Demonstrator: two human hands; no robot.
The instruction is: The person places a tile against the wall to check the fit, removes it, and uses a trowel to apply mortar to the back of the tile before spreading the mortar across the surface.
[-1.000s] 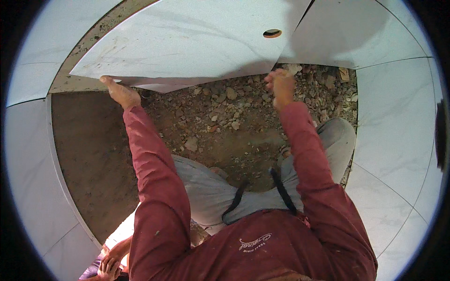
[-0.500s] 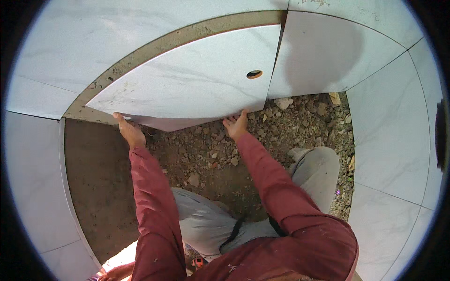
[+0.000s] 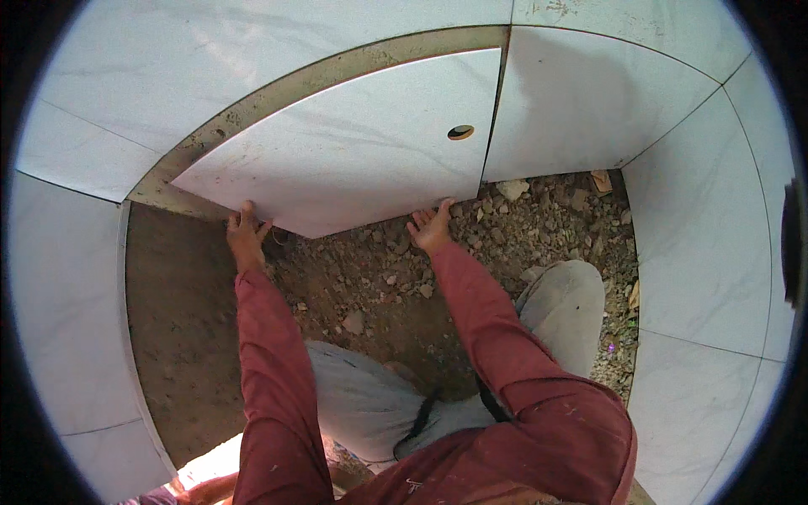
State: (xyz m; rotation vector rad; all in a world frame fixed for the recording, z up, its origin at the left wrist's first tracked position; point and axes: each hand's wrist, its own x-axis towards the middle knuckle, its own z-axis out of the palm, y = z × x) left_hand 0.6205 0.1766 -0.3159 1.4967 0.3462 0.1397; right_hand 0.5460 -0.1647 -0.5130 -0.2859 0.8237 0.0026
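A large white, faintly veined wall tile (image 3: 353,143) with a round cut-out hole (image 3: 460,132) leans against the bare cement strip of the wall. My left hand (image 3: 246,240) grips its lower left edge, fingers bent around the rim. Along the bottom edge, my right hand (image 3: 432,227) supports the tile from below, with the thumb up at its face. The tile's right side lies close beside a fixed wall tile (image 3: 560,105), a thin dark gap between them. What is behind the tile is hidden.
Rubble and loose stones (image 3: 547,206) cover the ground below the tile. A smooth brown cement patch (image 3: 177,311) lies at left. White tiled walls (image 3: 699,227) close in the right and left sides. My bent knee (image 3: 564,311) is near the rubble.
The view has shifted slightly. My left hand has changed its finger placement on the tile's edge. The shaded band along the tile's bottom no longer stands out. My right hand stays at the bottom edge.
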